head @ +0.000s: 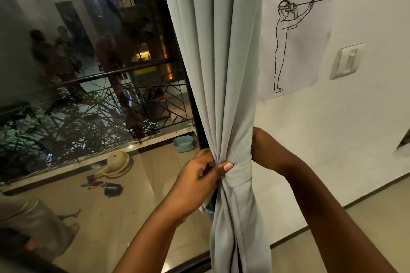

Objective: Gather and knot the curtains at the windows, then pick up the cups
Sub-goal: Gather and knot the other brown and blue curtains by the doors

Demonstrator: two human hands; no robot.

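Note:
A pale grey-green curtain (224,62) hangs gathered into one bunch at the right edge of a dark glass window (88,73). A band of the same cloth wraps around the bunch as a knot (240,172) at about waist height, and the tail hangs loose below it. My left hand (199,175) grips the curtain at the knot's left side, thumb pressed on the wrap. My right hand (264,150) holds the bunch from the right and behind, its fingers hidden by the cloth. No cups are in view.
A white wall (355,117) stands to the right, with a paper line drawing (292,33) and a light switch (348,61) on it. Beyond the glass lie a balcony railing (133,95), a teal tub (183,143), a tan basket (117,162) and small items on the tiles.

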